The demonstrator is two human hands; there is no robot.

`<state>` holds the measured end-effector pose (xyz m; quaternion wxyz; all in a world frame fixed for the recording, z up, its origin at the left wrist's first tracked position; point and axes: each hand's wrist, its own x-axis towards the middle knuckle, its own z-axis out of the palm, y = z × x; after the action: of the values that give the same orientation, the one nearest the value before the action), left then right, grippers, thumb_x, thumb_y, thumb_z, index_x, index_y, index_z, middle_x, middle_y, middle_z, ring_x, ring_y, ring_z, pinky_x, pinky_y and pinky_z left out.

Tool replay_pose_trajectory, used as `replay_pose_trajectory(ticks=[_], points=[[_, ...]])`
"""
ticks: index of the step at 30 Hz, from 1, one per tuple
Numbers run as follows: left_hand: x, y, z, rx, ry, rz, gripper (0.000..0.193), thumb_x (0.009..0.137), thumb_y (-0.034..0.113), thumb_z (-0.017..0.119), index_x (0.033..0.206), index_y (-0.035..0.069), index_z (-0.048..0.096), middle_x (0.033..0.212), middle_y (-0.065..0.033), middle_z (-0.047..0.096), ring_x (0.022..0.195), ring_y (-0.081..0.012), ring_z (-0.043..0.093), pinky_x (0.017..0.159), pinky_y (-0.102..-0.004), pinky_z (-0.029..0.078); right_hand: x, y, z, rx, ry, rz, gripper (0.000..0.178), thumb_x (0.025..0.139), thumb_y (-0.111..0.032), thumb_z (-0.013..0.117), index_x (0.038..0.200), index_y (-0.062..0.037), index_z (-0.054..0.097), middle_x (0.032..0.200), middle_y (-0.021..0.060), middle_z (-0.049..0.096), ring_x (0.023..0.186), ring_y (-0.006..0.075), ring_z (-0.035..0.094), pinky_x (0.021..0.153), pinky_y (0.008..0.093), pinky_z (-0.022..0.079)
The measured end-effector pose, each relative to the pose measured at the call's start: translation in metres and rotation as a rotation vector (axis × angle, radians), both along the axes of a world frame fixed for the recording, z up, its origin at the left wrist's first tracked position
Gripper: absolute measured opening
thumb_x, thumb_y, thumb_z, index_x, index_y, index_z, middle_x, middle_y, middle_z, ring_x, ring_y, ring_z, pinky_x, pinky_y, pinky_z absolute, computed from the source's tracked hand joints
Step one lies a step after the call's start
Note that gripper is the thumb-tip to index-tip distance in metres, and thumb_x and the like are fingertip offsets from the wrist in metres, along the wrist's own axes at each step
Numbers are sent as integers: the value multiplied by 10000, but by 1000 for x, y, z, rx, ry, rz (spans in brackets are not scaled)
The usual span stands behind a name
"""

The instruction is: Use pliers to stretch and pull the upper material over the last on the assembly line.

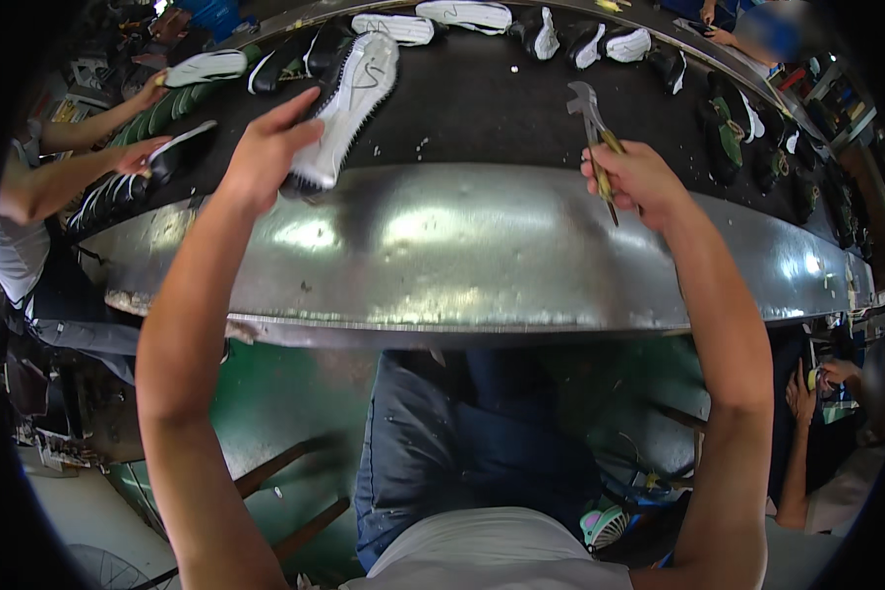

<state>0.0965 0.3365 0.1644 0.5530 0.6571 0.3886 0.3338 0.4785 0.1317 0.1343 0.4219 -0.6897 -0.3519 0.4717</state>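
Observation:
My left hand [268, 152] grips the heel end of a shoe [361, 93], its white underside turned up and a dark toothed edge running around it. A dark curved mark is drawn on that white face, and the shoe is tilted with its wide end away from me. In my right hand [641, 180] is a pair of pincers [587, 106], the metal head pointing away and the yellowish handles within my closed fingers. Shoe and pincers are well apart, both above the far side of the metal-covered bench edge [442, 265].
Along the far side of the dark conveyor belt [472, 113] lie several shoes, some with white undersides up [464, 15]. Green and black shoes [726, 138] stand at the right. A co-worker's hands [143, 152] handle shoes at the left. A small fan [605, 526] is below.

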Motion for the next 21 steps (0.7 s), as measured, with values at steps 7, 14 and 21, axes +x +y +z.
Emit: replay_pose_trajectory(ticks=[7, 14, 21], points=[[41, 124, -74, 1312, 1531, -106, 636, 937, 335, 619, 1500, 137, 401, 1479, -54, 470, 1368, -353, 403, 1059, -420, 399, 52, 157, 17, 72, 90, 13, 209, 1006, -222, 560, 1058, -20, 567, 959, 82, 685, 814, 142, 688, 560, 240, 509], [186, 92, -70, 1014, 1171, -374, 546, 921, 274, 630, 1398, 37, 511, 1161, -175, 683, 1068, -334, 661, 942, -408, 521, 118, 307, 1, 35, 265, -13, 226, 1024, -186, 517, 1057, 32, 565, 1048, 189, 671, 1008, 274, 683, 875, 380, 583], [367, 131, -133, 346, 291, -174, 898, 816, 358, 772, 1469, -79, 338, 1365, -246, 560, 1201, -318, 610, 1008, -381, 495, 135, 401, -23, 44, 463, -106, 302, 1024, -157, 509, 1141, 121, 499, 1107, 274, 608, 1075, 386, 642, 1008, 518, 534]])
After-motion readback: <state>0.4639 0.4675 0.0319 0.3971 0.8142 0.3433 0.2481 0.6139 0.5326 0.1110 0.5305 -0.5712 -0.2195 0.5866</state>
